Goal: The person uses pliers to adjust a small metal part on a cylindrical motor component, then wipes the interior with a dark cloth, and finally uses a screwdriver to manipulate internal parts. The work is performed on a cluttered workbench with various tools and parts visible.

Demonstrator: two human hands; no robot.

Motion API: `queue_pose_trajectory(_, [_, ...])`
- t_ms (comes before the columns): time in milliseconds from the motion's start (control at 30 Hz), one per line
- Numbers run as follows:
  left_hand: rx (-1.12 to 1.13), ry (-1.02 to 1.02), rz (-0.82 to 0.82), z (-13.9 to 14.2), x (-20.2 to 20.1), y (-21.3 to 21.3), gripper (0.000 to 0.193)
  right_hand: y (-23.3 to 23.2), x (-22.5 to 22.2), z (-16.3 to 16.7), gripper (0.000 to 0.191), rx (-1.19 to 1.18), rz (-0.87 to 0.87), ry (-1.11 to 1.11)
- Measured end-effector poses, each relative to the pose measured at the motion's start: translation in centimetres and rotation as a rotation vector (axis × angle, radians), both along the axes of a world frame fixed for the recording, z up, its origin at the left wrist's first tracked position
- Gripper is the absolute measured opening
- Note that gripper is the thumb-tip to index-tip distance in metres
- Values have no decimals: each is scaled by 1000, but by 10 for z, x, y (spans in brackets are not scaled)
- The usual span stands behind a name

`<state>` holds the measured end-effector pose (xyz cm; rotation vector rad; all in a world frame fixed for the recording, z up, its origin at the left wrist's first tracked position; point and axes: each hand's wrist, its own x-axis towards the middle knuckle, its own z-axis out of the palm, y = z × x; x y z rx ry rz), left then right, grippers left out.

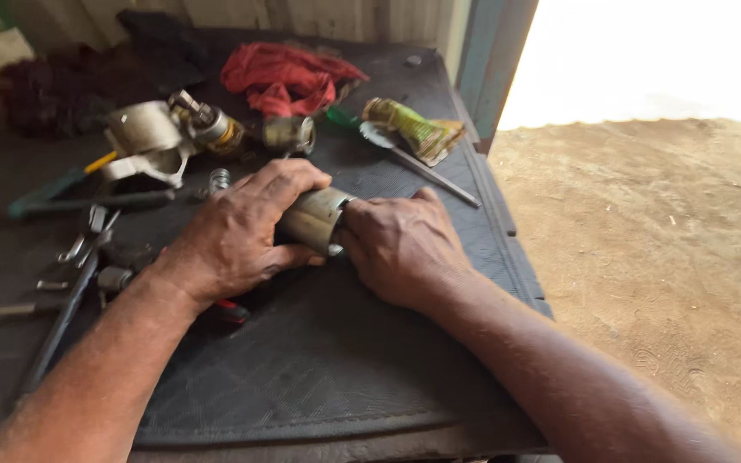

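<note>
Both forearms came in from the bottom of the shot, meeting over the black rubber mat (pixel 319 360) on the worktop. Left hand (pixel 237 236) was wrapped over one end of a short metal cylinder (pixel 315 219), fingers clamped around it, thumb tucked underneath, probably to keep it from rolling. Right hand (pixel 400 249) butted up against the other end, fingers curled in on it; couldn't see the tips, but it looked like a firm grip too. So the cylinder sat between the two hands, roughly mid-mat. Wrists were low, knuckles up. Behind them lay a greasy metal housing (pixel 152 137), a red rag (pixel 289 77) and a long screwdriver (pixel 426 167); wrenches (pixel 75 257) were off to the left, all within easy reach.
</note>
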<state>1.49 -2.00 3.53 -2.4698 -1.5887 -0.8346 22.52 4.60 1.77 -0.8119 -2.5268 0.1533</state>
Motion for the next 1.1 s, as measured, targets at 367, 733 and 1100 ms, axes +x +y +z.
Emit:
queue_pose_trajectory(367, [-41,55,133,10,1,-4,80,30,39,9,31,-435,-462,371])
queue_pose_trajectory(733, [-96,6,131,14,7,-7,76,18,25,10,21,-339,-127,459])
queue_pose_trajectory(1100, [-34,27,57,13,7,-5,77,-6,2,-1,9,151,154,158])
